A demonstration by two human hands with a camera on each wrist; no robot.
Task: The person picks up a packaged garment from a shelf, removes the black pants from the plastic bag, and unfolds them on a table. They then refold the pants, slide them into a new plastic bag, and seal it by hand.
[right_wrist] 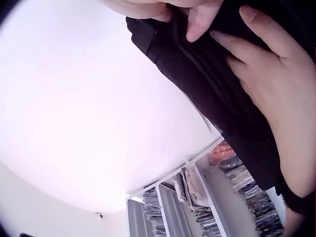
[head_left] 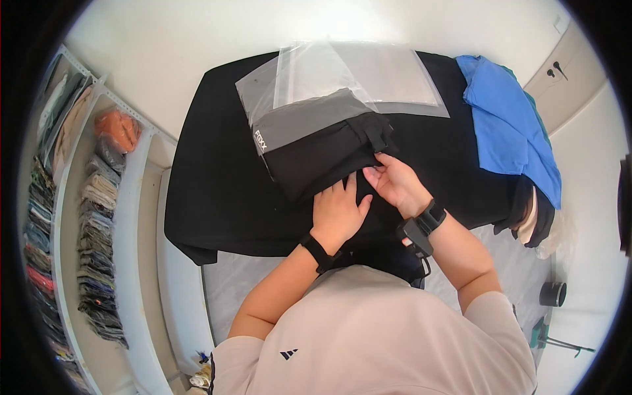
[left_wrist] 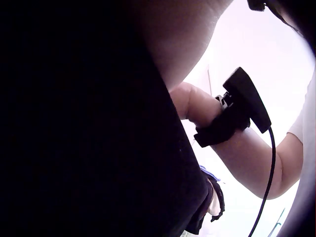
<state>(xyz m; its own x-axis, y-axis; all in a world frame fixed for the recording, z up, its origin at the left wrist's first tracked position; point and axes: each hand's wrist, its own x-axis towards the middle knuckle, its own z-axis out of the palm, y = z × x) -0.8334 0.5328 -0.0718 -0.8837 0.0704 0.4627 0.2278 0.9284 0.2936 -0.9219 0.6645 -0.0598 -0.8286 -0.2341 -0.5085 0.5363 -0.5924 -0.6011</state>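
Observation:
A folded black garment (head_left: 316,158) lies on the black-covered table, its far part under or inside a grey plastic bag (head_left: 299,122) with white lettering. My left hand (head_left: 339,214) rests on the garment's near edge. In the right wrist view, that left hand (right_wrist: 276,74) has its fingers spread over the black cloth (right_wrist: 207,84). At the garment's right corner, my right hand (head_left: 398,184) pinches the edge between thumb and fingers; its fingertips (right_wrist: 200,24) show at the top of the right wrist view. Dark cloth fills much of the left wrist view.
Clear plastic bags (head_left: 388,72) lie at the table's far side. Blue clothing (head_left: 503,118) hangs over the right end, with dark and beige cloth below. Shelves of folded, bagged clothes (head_left: 102,230) stand at the left. A black cylindrical container (head_left: 553,294) is at the right.

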